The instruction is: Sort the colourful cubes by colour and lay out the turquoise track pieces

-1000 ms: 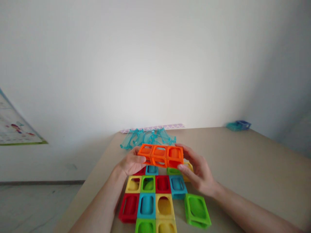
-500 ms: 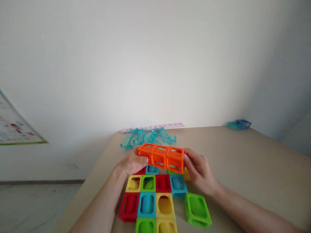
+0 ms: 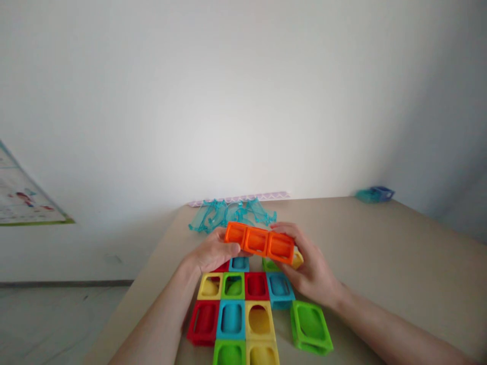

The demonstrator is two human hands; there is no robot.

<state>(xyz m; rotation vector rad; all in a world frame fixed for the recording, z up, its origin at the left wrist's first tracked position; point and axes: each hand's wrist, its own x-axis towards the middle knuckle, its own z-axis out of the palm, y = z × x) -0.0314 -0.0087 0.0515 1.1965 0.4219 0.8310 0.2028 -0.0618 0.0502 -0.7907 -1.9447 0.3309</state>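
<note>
Orange blocks (image 3: 256, 241), joined three in a row, tilt between the left hand (image 3: 213, 252) and right hand (image 3: 314, 268), each gripping an end above coloured blocks (image 3: 232, 318); mid-air handling appears in hand, any next move calling for even support.

1. The orange row (image 3: 256, 241) is three windowed blocks joined side by side.
2. It slants down rightward in view, windowed faces turned toward the camera.
3. It is held above the surface (image 3: 380, 248).
</note>
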